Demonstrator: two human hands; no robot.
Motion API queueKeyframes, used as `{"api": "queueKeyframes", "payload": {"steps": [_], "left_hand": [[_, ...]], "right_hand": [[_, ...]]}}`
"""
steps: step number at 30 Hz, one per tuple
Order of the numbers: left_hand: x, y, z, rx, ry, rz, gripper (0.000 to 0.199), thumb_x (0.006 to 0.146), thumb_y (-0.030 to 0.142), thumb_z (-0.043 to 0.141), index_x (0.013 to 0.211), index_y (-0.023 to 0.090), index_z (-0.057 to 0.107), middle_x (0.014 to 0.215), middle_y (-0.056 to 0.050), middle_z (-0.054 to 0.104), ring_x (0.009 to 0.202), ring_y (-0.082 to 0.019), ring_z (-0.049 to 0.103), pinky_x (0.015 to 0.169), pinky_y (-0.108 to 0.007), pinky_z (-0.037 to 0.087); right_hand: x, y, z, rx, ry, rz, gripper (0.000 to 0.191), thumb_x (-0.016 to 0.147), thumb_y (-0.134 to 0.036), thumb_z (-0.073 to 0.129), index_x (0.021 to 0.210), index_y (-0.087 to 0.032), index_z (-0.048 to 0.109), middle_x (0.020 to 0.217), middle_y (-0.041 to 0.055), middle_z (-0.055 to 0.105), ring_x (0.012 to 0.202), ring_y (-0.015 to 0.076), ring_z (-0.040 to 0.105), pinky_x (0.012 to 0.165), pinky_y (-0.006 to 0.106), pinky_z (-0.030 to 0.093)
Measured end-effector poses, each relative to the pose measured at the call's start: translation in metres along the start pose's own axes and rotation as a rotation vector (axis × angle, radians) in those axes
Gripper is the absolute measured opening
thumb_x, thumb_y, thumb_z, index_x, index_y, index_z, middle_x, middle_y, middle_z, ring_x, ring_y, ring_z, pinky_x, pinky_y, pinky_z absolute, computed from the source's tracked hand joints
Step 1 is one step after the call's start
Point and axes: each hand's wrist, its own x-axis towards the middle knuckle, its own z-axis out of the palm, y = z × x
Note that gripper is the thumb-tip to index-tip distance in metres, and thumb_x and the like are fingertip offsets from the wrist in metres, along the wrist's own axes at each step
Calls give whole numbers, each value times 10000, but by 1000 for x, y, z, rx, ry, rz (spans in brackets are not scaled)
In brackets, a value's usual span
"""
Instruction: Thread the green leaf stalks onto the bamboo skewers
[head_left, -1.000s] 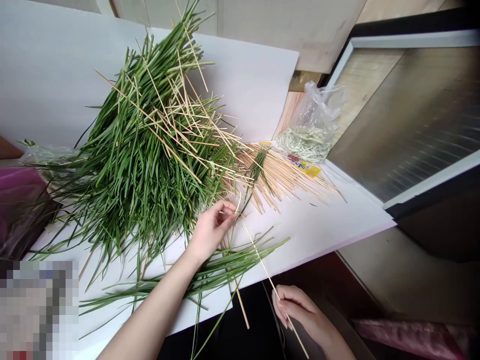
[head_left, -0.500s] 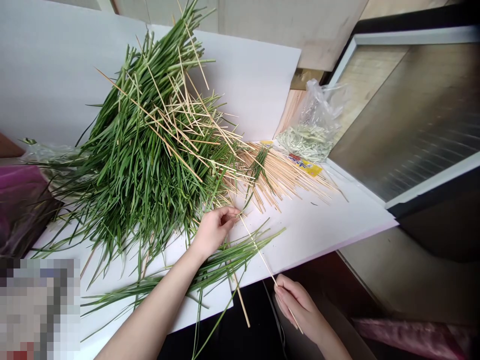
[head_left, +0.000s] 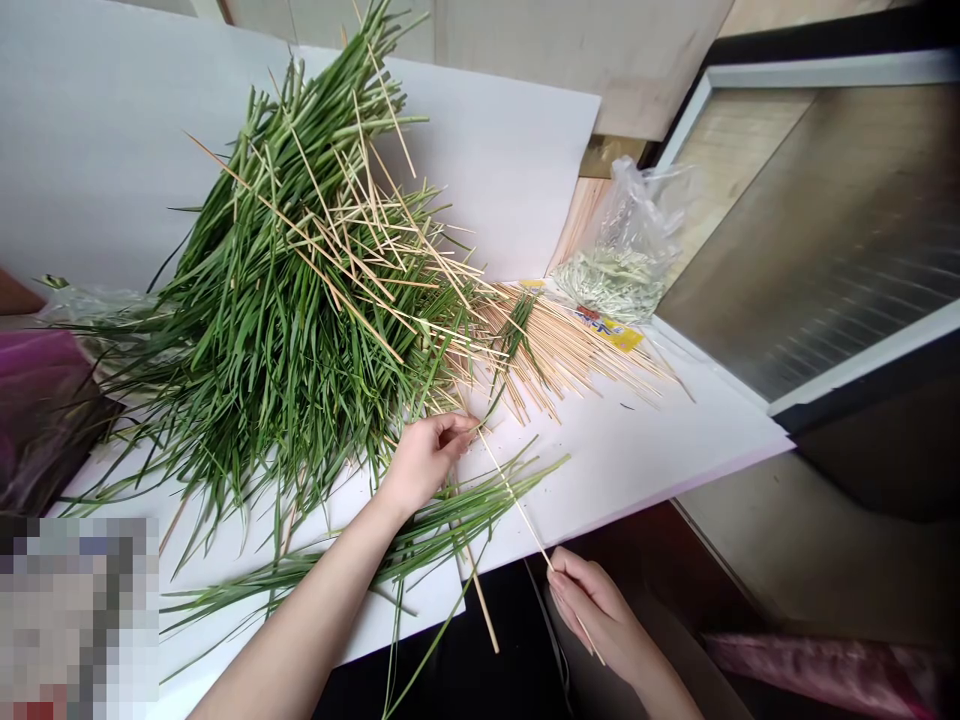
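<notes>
My right hand is closed on a long wooden skewer, which slants up across a thin bunch of grass blades to my curled left hand; I can't tell whether those fingers actually grip its tip. That hand sits at the edge of a big heap of long green grass on the white tabletop, with loose skewers fanned beside it and a plastic bag beyond.

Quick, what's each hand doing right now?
Left hand: curled at the tip of a wooden skewer; grip unclear.
Right hand: closed, holding that skewer.
</notes>
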Motion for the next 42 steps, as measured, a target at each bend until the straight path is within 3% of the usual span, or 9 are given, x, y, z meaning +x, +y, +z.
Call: {"api": "queueKeyframes", "payload": {"steps": [10, 22, 30, 42], "left_hand": [[0, 1, 0, 3, -9, 8, 321, 862, 400, 624, 1001, 143, 755, 1001, -95, 768, 899, -231, 696, 812, -305, 517], [0, 1, -1, 6, 20, 13, 267, 854, 304, 625, 993, 128, 770, 982, -98, 773, 864, -225, 700, 807, -317, 522], [0, -3, 3, -137, 30, -57, 270, 821, 315, 667, 984, 137, 788, 840, -62, 756, 600, -143, 618, 598, -262, 538], [1, -1, 3, -198, 57, -56, 296, 780, 351, 721, 955, 123, 793, 775, -47, 734, 570, -130, 612, 608, -261, 545]], "right_hand": [[1, 1, -2, 24, -13, 17, 469, 1075, -554, 419, 727, -244, 358, 441, -117, 321, 370, 89, 244, 412, 248, 172], [0, 2, -2, 35, -3, -8, 460, 1083, -513, 429, 719, -240, 359, 430, -117, 316, 354, 81, 242, 397, 248, 162], [-2, 4, -2, 33, 14, -1, 467, 1075, -524, 441, 714, -241, 356, 449, -113, 314, 369, 82, 246, 398, 245, 162], [-1, 3, -2, 36, 33, 14, 478, 1063, -557, 449, 714, -239, 370, 463, -110, 307, 380, 84, 255, 397, 245, 169]]}}
